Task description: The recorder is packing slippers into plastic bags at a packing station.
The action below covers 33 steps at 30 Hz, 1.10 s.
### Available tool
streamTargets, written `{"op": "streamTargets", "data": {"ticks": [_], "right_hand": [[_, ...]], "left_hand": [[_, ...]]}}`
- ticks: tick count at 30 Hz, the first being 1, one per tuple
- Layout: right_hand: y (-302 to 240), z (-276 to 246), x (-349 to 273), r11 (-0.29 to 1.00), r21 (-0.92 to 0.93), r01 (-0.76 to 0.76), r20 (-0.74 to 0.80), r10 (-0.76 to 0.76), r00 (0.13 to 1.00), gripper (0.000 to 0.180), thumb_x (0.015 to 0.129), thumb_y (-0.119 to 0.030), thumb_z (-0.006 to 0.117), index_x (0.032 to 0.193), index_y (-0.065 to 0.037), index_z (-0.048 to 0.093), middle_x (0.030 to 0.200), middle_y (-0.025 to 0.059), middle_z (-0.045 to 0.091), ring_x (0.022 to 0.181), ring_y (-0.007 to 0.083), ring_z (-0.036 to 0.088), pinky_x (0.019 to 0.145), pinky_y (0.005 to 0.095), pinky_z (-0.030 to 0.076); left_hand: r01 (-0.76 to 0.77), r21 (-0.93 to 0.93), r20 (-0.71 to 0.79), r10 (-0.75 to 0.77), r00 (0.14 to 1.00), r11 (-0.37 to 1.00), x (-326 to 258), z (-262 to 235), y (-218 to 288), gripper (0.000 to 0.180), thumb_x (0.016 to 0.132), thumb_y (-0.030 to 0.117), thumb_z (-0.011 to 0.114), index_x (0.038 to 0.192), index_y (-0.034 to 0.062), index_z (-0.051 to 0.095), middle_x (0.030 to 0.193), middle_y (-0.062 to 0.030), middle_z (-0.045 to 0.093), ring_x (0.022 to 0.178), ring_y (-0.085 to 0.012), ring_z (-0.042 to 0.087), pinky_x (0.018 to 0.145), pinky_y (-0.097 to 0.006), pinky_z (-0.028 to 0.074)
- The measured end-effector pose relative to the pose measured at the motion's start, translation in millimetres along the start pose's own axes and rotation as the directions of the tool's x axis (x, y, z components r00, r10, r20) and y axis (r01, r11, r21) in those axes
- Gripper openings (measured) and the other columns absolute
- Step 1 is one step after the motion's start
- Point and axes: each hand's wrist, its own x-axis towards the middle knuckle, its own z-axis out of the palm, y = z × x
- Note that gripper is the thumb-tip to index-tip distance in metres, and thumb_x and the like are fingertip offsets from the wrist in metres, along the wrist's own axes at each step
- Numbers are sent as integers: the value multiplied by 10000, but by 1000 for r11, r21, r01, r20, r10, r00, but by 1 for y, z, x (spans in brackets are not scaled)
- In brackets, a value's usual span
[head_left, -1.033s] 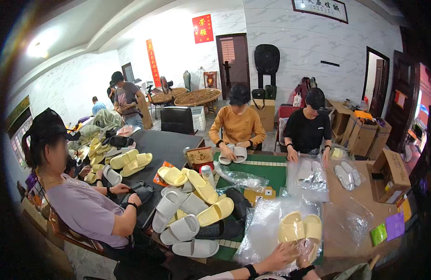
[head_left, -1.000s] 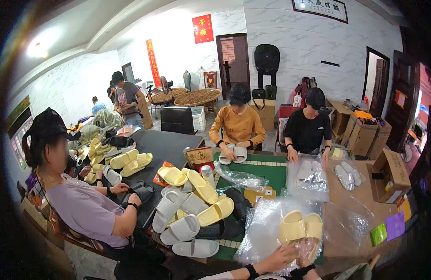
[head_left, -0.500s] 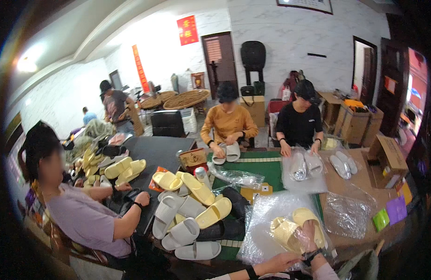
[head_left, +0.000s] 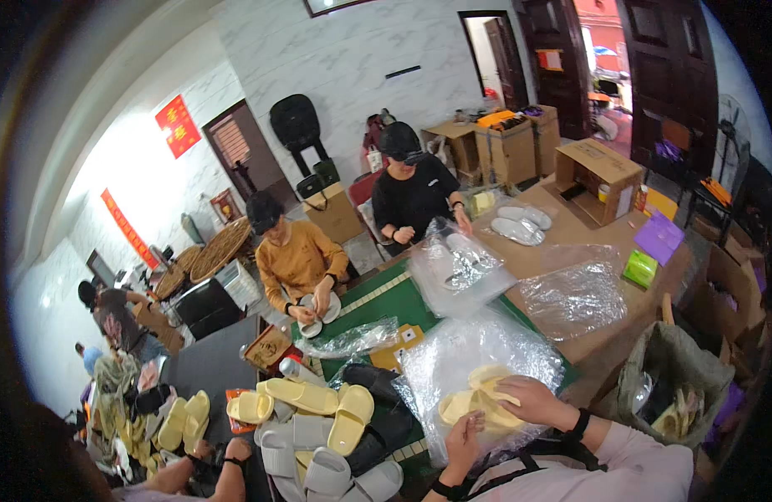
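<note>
In front of me, a pair of pale yellow slippers (head_left: 463, 405) lies on a stack of clear plastic bags (head_left: 432, 356). My right hand (head_left: 536, 400) reaches over the right-hand slipper, its fingers bent around the upper part. Closer to me, my left hand (head_left: 465, 443) has its fingertips drawn together at the near edge of the plastic, beside the left slipper's end. The film between those fingertips is hard to see. Loose yellow slippers (head_left: 351, 418) and grey slippers (head_left: 327, 473) are heaped to the left of the bags, with black ones (head_left: 378, 385) beside them.
Across the table, a person in orange (head_left: 298, 259) handles light slippers, and one in black (head_left: 411, 197) has a bagged pair. Another person's hands show at lower left. A cardboard box (head_left: 599, 180) and purple packet (head_left: 659, 237) stand at right. A sack (head_left: 674, 376) holds slippers beside me.
My view has swung to the right and tilted. My left hand has come away from my right wrist to the plastic's near edge. My right hand stays at the yellow slippers.
</note>
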Motion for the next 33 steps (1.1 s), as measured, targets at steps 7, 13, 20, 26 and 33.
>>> {"op": "streamTargets", "data": {"ticks": [7,13,20,26,33], "right_hand": [[-33,-31,-5,992,-127,-26,-259,-8,966,849,704,-442,755,1371,-76,380,1376,191,397,1264,380,389,1003,519,332],[-30,-3,-21,922,-374,-97,59,128,990,962,709,-400,729,1467,-139,197,1443,162,319,1300,360,355,1017,498,330],[3,-3,-32,958,-230,-173,-142,143,980,184,791,-179,605,966,-124,594,845,19,631,793,220,617,665,376,478],[30,-68,-25,974,-75,-214,-564,135,815,108,799,-149,573,887,-90,594,725,76,606,666,278,616,591,411,481],[131,-131,0,851,-265,-454,-599,224,769,110,756,-72,544,854,-84,592,723,121,604,682,301,609,596,407,481]], "left_hand": [[36,-141,-50,-43,998,989,14,2,14,269,1005,151,374,1059,-56,536,973,-162,643,840,-209,650,728,-317,552],[62,-190,36,-56,998,980,19,10,33,288,1007,166,361,1060,-62,528,979,-178,629,853,-224,639,716,-337,559],[-199,27,5,199,980,980,26,20,55,220,959,52,405,1015,-83,570,959,-141,624,804,-205,617,725,-306,531],[-156,47,-438,160,884,987,52,25,18,357,988,240,359,1203,-20,477,1162,-132,507,1058,-227,488,922,-368,386],[439,140,-17,-441,897,888,63,49,-130,436,937,281,441,1312,59,445,1247,-177,493,1136,-271,471,950,-391,384]]}}
